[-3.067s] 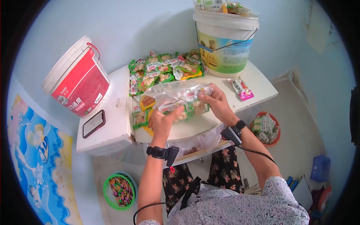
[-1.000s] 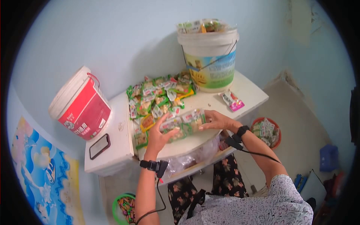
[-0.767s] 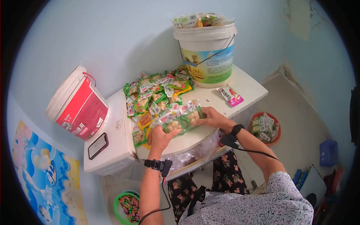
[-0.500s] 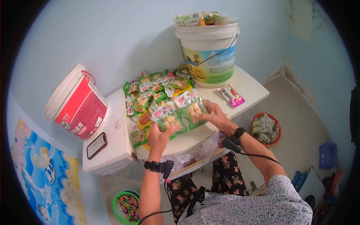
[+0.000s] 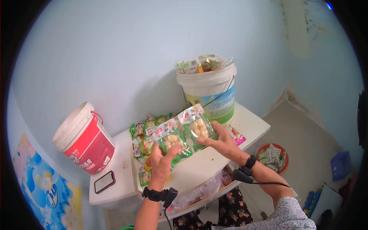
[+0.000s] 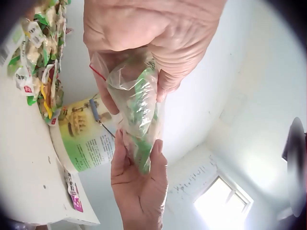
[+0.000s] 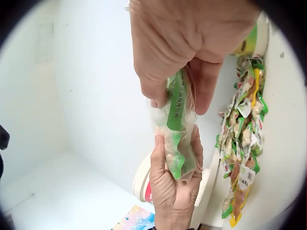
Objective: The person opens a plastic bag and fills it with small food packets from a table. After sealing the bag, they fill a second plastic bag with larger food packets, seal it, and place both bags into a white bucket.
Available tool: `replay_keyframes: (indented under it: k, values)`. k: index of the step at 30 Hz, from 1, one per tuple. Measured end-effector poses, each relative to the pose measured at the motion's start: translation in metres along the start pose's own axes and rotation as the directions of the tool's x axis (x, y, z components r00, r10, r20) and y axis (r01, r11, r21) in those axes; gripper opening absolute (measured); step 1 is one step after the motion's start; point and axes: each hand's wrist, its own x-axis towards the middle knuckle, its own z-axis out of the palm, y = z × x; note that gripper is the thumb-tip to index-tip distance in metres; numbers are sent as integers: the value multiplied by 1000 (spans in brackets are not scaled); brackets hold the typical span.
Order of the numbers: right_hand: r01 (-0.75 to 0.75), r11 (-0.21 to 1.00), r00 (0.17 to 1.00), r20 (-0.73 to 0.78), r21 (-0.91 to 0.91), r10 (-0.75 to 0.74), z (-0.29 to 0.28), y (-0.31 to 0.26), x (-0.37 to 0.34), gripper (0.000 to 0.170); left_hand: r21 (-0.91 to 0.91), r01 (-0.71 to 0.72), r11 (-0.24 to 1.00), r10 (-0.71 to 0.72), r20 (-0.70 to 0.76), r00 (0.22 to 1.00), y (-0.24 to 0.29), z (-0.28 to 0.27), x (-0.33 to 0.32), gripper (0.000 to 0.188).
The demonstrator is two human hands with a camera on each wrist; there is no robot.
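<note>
Packets point(image 5: 197, 127) are gripped at opposite ends by left hand point(image 5: 161, 162) and right hand point(image 5: 226, 145) above table's point(image 5: 205, 165) front edge, presumably for flatness.

A tilted clear bag point(image 6: 137, 108) between the hands point(image 5: 161, 165) point(image 5: 227, 146) holds two green-and-white packets point(image 5: 177, 144) of pale pieces point(image 5: 198, 128), side by side.

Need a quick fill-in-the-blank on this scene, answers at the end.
1. The left hand grips the bagged snacks together with the ____ hand.
2. The label on the bucket beside the phone is mainly ____.
3. The snack heap lies on a table coloured ____.

Missing words: right; red; white.
</note>
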Motion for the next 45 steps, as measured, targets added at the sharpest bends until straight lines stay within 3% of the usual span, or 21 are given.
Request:
replay_keyframes:
  k: [1,4,9,14,17,20,23,27,29,30,33,36,39,42,45]
  values:
    - [113,994,993,-36,-1,-113,-4,-5,4,60,31,-4,1000,3,32,999,13,6,6,46]
    - [194,980,979,-71,38,-191,-22,-41,8,63,92,-93,991,82,118,990,58,33,29,46]
    - [328,936,939,-67,-129,-338,-48,-118,15,70,298,-183,937,117,224,967,109,63,69,45]
    - [516,824,844,-25,-234,-535,-75,-178,59,75,230,-309,923,208,378,902,161,81,136,45]
    - [551,794,811,-62,-256,-582,-92,-198,108,78,172,-359,917,262,418,870,180,82,203,45]
    - [521,800,801,-153,-298,-579,-104,-192,149,83,161,-400,902,323,361,875,178,93,257,60]
    - [471,824,817,-197,-315,-543,-117,-180,177,83,105,-320,942,281,278,919,158,107,295,84]
    - [381,841,815,-291,-384,-502,-135,-148,215,81,220,-264,939,224,189,956,125,112,339,107]
    - [289,829,805,-347,-479,-481,-141,-130,231,75,381,-351,855,325,134,936,94,106,366,90]
    - [206,785,839,-309,-584,-449,-144,-122,238,68,462,-383,800,375,112,920,77,100,382,82]
    - [32,572,908,-216,-819,-360,-166,-92,261,44,878,-260,402,117,232,966,50,85,388,48]
    - [31,471,916,-163,-882,-365,-160,-97,249,47,749,-169,640,4,217,976,27,69,393,38]
    - [20,420,925,-142,-907,-352,-155,-100,243,57,795,-140,590,-22,190,982,26,67,395,37]
    - [-89,458,944,-222,-885,-245,-146,-117,231,54,755,-253,605,179,180,967,33,70,374,41]
    - [-50,390,905,-206,-920,-371,-150,-116,222,55,834,-343,433,478,111,871,29,52,371,45]
